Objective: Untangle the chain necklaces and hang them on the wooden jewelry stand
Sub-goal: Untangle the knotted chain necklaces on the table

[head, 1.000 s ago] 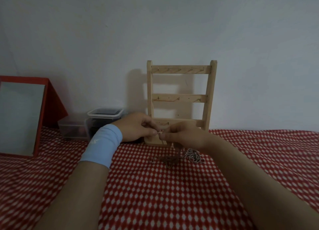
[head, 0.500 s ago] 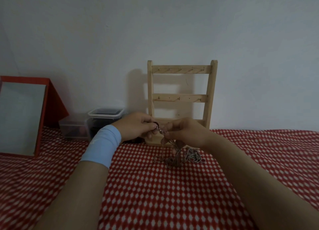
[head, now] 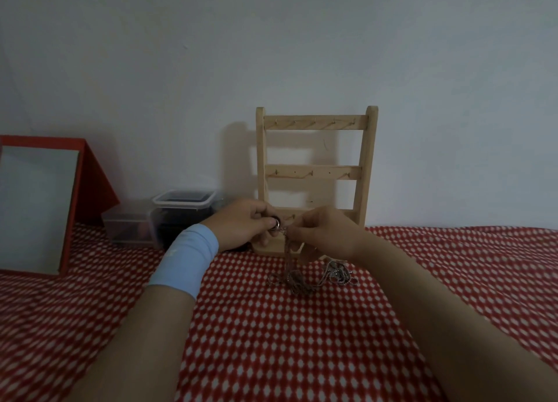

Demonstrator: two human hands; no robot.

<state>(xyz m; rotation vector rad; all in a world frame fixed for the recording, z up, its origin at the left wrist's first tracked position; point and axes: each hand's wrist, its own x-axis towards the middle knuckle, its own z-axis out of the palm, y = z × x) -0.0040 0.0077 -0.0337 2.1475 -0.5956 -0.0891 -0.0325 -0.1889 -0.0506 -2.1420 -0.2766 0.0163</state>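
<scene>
A wooden jewelry stand (head: 315, 172) with three hook rails stands against the wall, its hooks bare. In front of its base my left hand (head: 241, 226), with a light blue wristband, pinches a small dark ring pendant (head: 276, 222). My right hand (head: 326, 235) pinches the chain just beside it. From there a thin chain (head: 288, 256) hangs down to a tangled heap of chain necklaces (head: 314, 278) on the red checked cloth.
A red-framed mirror (head: 36, 208) leans at the left. Two clear plastic boxes (head: 181, 211) sit by the wall, left of the stand. The red and white checked cloth (head: 271, 341) covers the whole surface.
Both hands have risen a little in front of the stand base. The chain is now drawn up out of the heap, and the ring pendant shows between my left fingers.
</scene>
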